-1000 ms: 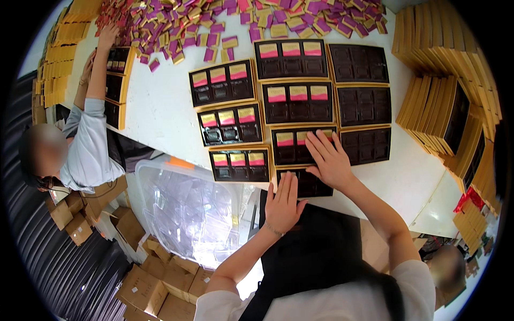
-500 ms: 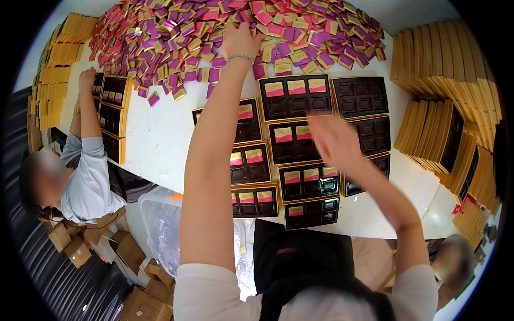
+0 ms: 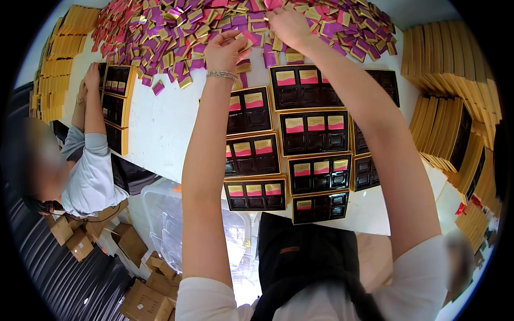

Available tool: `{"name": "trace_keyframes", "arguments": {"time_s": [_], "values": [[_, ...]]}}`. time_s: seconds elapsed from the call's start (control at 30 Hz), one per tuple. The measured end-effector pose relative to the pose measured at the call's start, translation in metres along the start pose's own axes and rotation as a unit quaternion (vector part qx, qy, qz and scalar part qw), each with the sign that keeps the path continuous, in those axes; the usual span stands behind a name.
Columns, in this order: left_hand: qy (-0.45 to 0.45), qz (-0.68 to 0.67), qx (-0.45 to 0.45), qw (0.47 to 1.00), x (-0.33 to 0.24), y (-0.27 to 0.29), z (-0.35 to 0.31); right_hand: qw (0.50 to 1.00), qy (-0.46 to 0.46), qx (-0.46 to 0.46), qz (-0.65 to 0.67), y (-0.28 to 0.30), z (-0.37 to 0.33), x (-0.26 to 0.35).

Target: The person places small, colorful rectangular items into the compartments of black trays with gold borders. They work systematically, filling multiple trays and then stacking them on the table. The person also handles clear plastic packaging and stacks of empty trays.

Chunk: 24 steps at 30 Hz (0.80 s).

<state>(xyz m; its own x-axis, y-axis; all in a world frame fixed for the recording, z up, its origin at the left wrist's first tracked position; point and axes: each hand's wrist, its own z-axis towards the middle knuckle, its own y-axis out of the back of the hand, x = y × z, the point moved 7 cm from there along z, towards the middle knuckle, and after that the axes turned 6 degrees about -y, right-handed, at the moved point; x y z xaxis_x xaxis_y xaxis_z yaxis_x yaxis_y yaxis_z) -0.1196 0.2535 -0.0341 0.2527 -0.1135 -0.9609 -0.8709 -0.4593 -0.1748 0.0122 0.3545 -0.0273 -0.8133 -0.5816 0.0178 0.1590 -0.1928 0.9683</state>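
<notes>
My left hand (image 3: 225,51), with a bracelet at its wrist, is at the near edge of a heap of small wrapped chocolates (image 3: 184,35) in pink, purple and gold. Its thumb and fingers close on a pink-and-gold wrapped chocolate (image 3: 248,38). To its right, my right hand (image 3: 290,27) reaches into the heap with curled fingers; a gold edge shows at the fingertips, but what they grip is mostly hidden. Below both hands lie dark compartment trays in gold boxes. One middle box (image 3: 315,143) has three chocolates along its far row; the nearest box (image 3: 321,214) has one.
Gold box stacks (image 3: 441,56) stand at the right, with more (image 3: 53,80) at the far left. A co-worker's hands (image 3: 90,80) are beside another column of boxes (image 3: 116,111). A clear plastic bin (image 3: 163,214) and cardboard cartons (image 3: 144,305) are below the table.
My right hand has moved from above the boxes to the heap. My left hand has drawn back slightly and turned, with a chocolate between its fingers. The view has shifted a little.
</notes>
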Motion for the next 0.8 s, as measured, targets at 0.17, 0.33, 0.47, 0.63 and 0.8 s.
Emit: {"name": "trace_keyframes", "arguments": {"time_s": [0.17,0.33,0.47,0.63,0.8], "values": [[0.003,0.002,0.037,0.999,-0.012,0.002,-0.052,0.782,-0.201,0.091,0.584,0.028,-0.026,-0.031],[-0.044,0.062,0.104,0.992,-0.022,0.003,-0.15,0.679,-0.166,0.23,0.677,0.087,-0.104,-0.014],[-0.04,0.287,0.196,0.937,0.013,-0.039,-0.262,0.76,-0.078,0.365,0.532,0.121,-0.241,-0.02],[-0.094,0.34,0.215,0.911,0.057,-0.057,-0.353,0.609,-0.33,0.442,0.569,0.112,-0.377,-0.027],[-0.198,0.479,0.223,0.825,0.071,-0.071,-0.385,0.525,-0.432,0.357,0.64,0.114,-0.441,-0.03]]}}
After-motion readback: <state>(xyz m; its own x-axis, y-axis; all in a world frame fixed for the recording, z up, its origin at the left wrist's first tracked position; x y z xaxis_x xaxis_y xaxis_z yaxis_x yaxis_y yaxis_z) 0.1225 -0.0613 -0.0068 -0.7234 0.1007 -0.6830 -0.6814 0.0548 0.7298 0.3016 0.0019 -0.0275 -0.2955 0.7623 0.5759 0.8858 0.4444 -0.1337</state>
